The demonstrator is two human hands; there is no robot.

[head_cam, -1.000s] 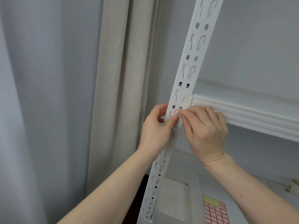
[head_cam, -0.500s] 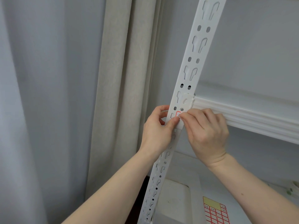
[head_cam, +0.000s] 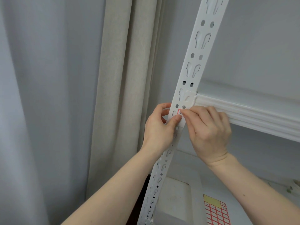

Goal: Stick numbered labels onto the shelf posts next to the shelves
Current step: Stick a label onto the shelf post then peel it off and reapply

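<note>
Against the shelf post [head_cam: 186, 88], just below where the shelf [head_cam: 246, 117] joins it, the red-edged label [head_cam: 179, 111] has barely shifted over the last second, the left hand [head_cam: 159, 129] thumb still pressing it and the right hand [head_cam: 209, 129] fingertips pinching its edge, so sticking seems nearly finished.

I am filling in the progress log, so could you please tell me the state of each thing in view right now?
Label: on the post beside the shelf end, partly hidden by fingertips.
Shelf post: upright, leaning in the view.
Shelf: hooked onto the post.
Left hand: grips the post, thumb on the label.
Right hand: fingertips on the label.
Label sheet: lying flat on the lower shelf, some labels gone.
Curtain: hanging.
</note>
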